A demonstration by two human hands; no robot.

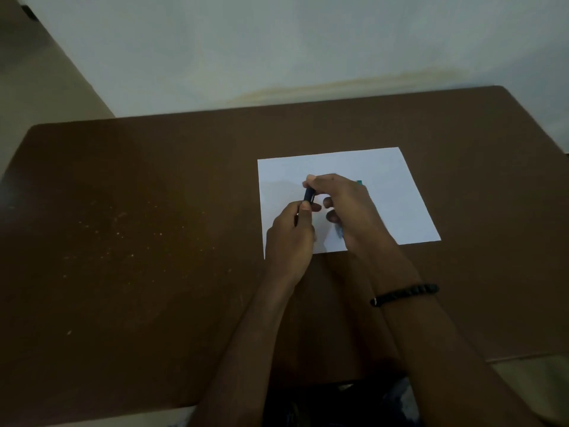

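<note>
Now the left hand (290,237) grips the pen (308,195) low; the right hand (345,201) pinches its 12 o'clock end; probably light, stiff, slippery; hold both ends.

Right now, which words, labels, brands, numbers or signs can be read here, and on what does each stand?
No text can be read.
On the dark pen, pinched by the left hand and the right hand: a pale mark, too blurred to read.
On the white paper: no writing shows.
On the brown table: none.
</note>
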